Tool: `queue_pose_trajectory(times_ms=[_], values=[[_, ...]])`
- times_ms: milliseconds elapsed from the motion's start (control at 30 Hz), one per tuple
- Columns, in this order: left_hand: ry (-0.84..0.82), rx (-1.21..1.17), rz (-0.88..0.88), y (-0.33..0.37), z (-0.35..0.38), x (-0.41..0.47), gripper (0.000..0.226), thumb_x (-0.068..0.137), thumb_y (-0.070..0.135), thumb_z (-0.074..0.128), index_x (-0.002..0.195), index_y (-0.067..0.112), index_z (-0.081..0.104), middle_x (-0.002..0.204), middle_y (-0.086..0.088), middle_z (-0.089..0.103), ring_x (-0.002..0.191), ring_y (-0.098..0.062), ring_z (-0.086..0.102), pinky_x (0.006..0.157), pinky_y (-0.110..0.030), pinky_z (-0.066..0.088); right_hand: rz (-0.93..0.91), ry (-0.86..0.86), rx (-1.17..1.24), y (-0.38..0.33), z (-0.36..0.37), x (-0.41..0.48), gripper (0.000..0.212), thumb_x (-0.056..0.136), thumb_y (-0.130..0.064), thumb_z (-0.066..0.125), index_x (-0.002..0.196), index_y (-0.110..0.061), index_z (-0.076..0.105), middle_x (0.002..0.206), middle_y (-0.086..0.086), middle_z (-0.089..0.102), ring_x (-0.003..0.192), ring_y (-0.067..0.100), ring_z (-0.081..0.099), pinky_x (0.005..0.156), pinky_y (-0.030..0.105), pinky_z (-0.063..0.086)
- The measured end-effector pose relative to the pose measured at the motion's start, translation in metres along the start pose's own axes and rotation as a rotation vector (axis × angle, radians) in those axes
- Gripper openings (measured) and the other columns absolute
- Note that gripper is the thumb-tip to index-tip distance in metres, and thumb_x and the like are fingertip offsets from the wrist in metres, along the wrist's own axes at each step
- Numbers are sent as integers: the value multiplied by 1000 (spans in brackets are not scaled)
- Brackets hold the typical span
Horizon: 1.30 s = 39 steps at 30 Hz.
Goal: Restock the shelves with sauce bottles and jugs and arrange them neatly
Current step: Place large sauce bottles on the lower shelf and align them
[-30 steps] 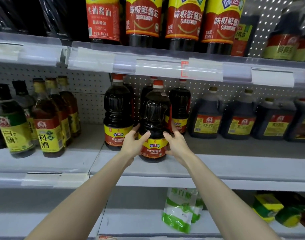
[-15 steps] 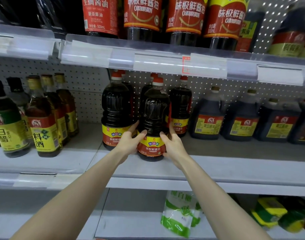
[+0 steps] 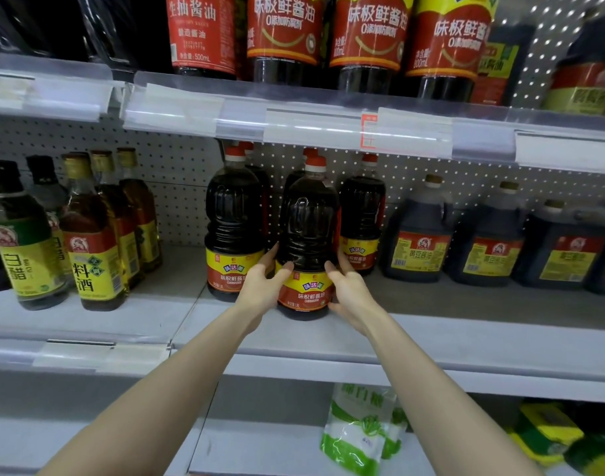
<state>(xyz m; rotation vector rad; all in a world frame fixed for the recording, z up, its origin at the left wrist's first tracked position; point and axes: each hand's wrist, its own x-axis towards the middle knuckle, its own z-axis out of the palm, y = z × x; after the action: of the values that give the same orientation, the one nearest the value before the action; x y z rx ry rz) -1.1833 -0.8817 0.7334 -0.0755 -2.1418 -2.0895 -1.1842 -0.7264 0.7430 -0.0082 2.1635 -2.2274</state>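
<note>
The soy sauce jug (image 3: 307,242) was dark brown with an orange-red cap and a red-and-yellow label — the shelf (image 3: 465,338) pale grey, the back panel (image 3: 177,187) white and dotted with holes.

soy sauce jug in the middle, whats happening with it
A person grips the red-capped soy sauce jug with both hands, left hand and right hand on its sides by the label. It stands upright near the front of the middle shelf, label facing out, between two matching jugs set further back.
</note>
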Motion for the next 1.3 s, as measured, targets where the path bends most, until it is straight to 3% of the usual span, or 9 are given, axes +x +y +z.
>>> queue_pose_trajectory(times_ms=[200, 333, 600, 867, 1300], values=[[21, -46, 30, -5, 6, -4, 61, 95, 22, 58, 149, 29, 30, 134, -2, 56, 117, -19, 56, 96, -49, 51, -51, 21, -86, 7, 5, 3, 54, 103, -36, 39, 151, -45, 14, 144, 1, 45, 110, 16, 51, 86, 34, 44], [27, -62, 14, -7, 7, 2, 61, 95, 19, 58, 149, 29, 31, 136, -4, 54, 118, -23, 54, 96, -52, 50, -51, 31, -68, 7, 2, 8, 53, 103, -35, 40, 150, -45, 18, 143, 2, 47, 110, 18, 51, 89, 36, 45], [30, -92, -10, -11, 8, 15, 60, 94, 20, 59, 147, 33, 34, 142, -3, 50, 127, -25, 49, 102, -51, 46, -35, 47, -48, 6, 2, 18, 53, 103, -36, 42, 149, -46, 20, 152, 2, 38, 134, 28, 42, 100, 44, 41], [42, -127, -43, -13, 11, 26, 58, 91, 31, 63, 142, 40, 39, 145, 0, 47, 131, -27, 46, 102, -55, 44, -25, 77, 14, 2, 2, 21, 51, 102, -32, 45, 148, -43, 27, 153, 0, 35, 136, 28, 39, 90, 40, 42], [76, -144, -29, -13, 14, 28, 58, 90, 32, 64, 143, 35, 40, 144, -2, 47, 129, -27, 47, 100, -55, 46, -41, 54, 103, -4, 0, 18, 50, 102, -20, 46, 148, -33, 32, 150, 3, 39, 135, 27, 41, 96, 39, 43]])
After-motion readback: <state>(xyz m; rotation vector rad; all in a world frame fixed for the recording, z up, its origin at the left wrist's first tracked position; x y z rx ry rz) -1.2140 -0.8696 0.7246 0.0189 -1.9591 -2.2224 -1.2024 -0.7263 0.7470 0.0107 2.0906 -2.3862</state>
